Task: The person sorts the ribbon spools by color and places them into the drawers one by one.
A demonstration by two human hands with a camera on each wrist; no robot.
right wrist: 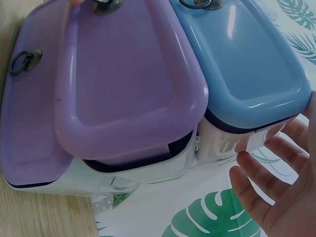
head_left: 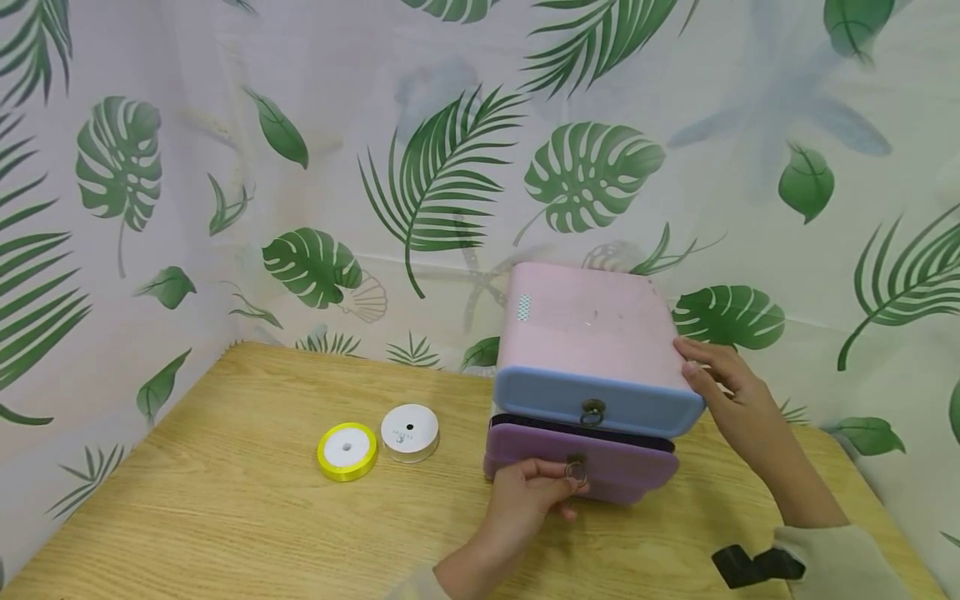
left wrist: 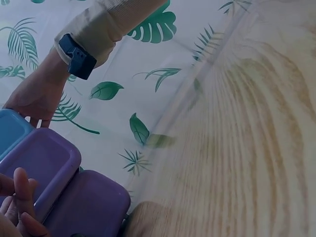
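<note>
A small drawer cabinet with a pink top stands on the table, with a blue drawer uppermost. Below it, a purple drawer is pulled slightly out, a dark strip showing along its upper edge. My left hand pinches this drawer's metal ring pull between thumb and fingers. Another purple drawer, with its own ring, sits at the bottom, less far forward. My right hand rests on the cabinet's right side near the blue drawer, fingers fairly straight in the right wrist view.
Left of the cabinet lie a yellow-edged ribbon spool and a white spool, side by side on the wooden table. A leaf-patterned cloth hangs behind the table. A dark band is on the right sleeve.
</note>
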